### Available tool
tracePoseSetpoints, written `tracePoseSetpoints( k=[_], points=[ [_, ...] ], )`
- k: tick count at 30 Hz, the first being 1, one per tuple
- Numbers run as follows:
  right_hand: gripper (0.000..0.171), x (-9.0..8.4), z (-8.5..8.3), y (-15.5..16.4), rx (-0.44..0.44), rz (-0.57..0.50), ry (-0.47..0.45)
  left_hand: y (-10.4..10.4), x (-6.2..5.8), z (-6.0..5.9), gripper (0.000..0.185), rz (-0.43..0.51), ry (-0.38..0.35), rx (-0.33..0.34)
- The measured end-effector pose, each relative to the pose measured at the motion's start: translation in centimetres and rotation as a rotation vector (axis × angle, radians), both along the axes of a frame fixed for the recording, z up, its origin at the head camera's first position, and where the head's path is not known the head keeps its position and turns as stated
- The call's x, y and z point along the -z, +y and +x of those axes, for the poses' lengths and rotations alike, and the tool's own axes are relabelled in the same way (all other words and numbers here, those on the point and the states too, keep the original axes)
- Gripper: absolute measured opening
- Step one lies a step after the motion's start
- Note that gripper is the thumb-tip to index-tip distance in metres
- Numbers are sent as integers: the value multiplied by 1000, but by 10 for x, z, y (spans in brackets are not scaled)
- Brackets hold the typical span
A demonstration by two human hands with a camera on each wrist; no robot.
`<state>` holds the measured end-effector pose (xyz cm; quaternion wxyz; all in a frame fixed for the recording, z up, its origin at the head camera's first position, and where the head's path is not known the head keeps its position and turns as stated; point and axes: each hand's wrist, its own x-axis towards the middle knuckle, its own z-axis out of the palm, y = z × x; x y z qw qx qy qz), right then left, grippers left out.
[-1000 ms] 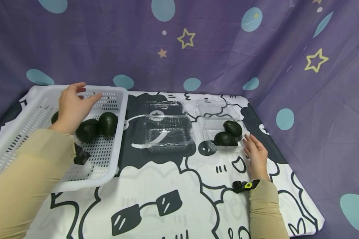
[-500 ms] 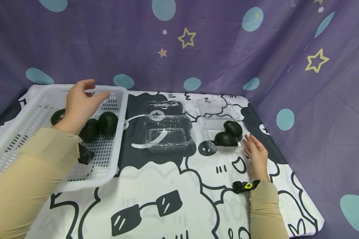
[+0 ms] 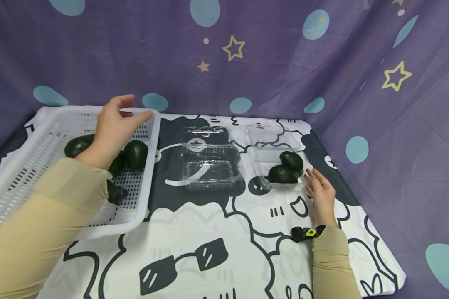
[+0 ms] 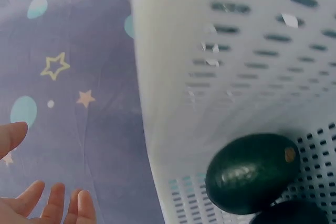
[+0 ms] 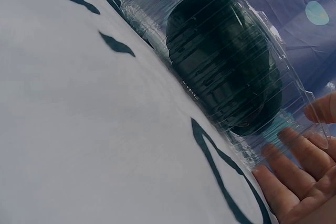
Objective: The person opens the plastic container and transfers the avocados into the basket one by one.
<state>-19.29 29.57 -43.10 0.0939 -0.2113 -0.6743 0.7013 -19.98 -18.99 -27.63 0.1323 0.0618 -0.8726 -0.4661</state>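
My left hand is over the white basket, thumb and fingers spread with nothing between them. Three dark green avocados show in the basket: one left of the wrist, another partly hidden by the arm, a third by the right wall. In the left wrist view an avocado lies below the basket wall. At the right, my right hand touches the near right corner of a clear clamshell box, its fingers fairly straight. Two avocados sit in that box.
A second clear clamshell box, lid folded back, stands between the basket and the filled box. A printed black-and-white cloth covers the table. Behind and to the right hangs a purple curtain with stars.
The left hand has moved right and slightly away across the basket, still empty, uncovering more of the left avocado and hiding more of the middle one. My right hand stays at the box.
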Motion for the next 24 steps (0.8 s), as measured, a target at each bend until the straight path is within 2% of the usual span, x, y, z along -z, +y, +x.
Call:
tracePoseSetpoints(
  k=[9,24],
  points=[
    [53,0,0,0,-11,14,1,17,-4,4,76,-5,-5,26],
    [53,0,-1,1,-5,20,-8,38,-12,4,73,45,6,52]
  ],
)
